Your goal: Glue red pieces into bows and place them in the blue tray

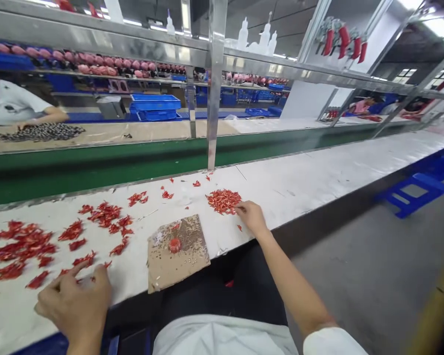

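Red plastic slivers (224, 201) heaped and scattered along a white tabletop (299, 187)

Nearest, the left hand (74, 308) hangs open over the scatter by the near edge, thumb and fingers apart. The right hand (251, 217) touches the heap's near side, fingers curled; whether it pinches any is unclear. Between them lies a cardboard square (192, 261) bearing a red disc (174, 245); a green belt (96, 172) runs beyond the far edge.

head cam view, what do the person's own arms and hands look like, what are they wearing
The bare left hand and bare right hand have no gloves, and the forearms are uncovered. A short white sleeve matches the white shirt. No cables, bands or markings show.
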The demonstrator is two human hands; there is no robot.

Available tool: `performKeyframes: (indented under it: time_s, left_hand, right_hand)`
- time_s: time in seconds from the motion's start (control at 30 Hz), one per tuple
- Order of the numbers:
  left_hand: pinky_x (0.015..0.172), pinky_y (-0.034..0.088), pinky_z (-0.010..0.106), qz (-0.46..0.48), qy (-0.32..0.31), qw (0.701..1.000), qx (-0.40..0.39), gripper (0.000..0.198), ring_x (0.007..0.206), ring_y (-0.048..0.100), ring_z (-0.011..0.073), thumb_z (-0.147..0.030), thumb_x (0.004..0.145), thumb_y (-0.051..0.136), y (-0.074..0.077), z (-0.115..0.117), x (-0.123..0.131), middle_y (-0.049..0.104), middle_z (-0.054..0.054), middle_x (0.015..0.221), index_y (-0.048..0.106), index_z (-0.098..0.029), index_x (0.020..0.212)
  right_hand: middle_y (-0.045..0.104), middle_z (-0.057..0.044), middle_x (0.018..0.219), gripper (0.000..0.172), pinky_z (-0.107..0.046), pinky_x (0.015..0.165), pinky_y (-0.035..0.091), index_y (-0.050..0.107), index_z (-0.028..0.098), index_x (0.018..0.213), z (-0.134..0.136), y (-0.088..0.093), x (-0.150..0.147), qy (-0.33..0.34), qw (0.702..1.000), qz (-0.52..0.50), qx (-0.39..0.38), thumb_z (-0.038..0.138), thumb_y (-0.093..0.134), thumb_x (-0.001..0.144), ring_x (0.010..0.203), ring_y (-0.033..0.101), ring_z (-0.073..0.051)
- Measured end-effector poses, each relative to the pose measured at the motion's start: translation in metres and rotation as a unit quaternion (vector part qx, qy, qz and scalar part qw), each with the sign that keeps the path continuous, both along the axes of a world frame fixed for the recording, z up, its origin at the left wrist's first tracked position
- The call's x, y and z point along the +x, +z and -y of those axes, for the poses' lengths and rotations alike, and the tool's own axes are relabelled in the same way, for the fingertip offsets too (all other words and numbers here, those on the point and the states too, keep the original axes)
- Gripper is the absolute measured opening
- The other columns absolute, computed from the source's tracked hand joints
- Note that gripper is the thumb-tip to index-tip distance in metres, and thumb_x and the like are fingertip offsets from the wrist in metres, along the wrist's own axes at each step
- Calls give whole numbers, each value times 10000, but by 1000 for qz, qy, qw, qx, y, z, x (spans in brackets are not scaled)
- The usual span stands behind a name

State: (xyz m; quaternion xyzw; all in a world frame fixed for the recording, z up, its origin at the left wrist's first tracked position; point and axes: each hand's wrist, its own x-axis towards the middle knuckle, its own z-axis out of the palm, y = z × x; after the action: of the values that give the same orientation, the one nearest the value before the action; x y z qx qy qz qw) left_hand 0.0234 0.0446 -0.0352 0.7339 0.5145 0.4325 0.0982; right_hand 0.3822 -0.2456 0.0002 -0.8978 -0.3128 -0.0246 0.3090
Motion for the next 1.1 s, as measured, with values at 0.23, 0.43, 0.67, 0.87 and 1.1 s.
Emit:
performKeyframes:
  time_s: [0.23,0.43,0.67,0.87,1.1]
  left_hand:
    - [1113,367,618,-44,26,998,23,341,1192,554,366,-389,862,600,-14,-7,-7,556,74,929,667,-226,1154]
    - [1075,406,562,-38,56,998,17,311,1141,573,358,-385,894,592,-9,-5,-8,622,120,1025,685,-202,1128]
    - [1065,399,521,-50,9,999,-3,253,1178,557,340,-330,971,522,-12,-6,-17,626,138,1167,632,-211,1165]
    - [1086,377,502,-38,-22,999,-22,259,1177,555,320,-308,964,558,-10,-4,-22,608,129,1169,607,-212,1200]
    - [1026,357,454,-80,-3,997,-23,260,1143,584,305,-318,942,630,1,9,-19,677,105,1197,671,-227,1182]
  right_hand:
    - [707,-77,906,225,-294,872,444,752,169,839,-42,-9,-5,80,991,20,-109,171,567,967,931,629,-205]
    - [694,-123,1004,240,-314,819,439,724,169,898,-42,-5,-5,87,980,25,-179,199,511,1003,957,648,-239]
    - [738,-86,948,222,-343,722,454,639,209,1017,-38,-14,-13,101,972,15,-210,277,428,1020,861,700,-261]
    - [727,-90,989,280,-355,775,510,655,225,1000,-35,-25,-24,177,969,53,-166,320,391,993,865,707,-239]
    - [753,-40,877,237,-347,652,508,661,260,1018,-37,-25,-12,137,980,-27,-144,420,517,919,774,708,-237]
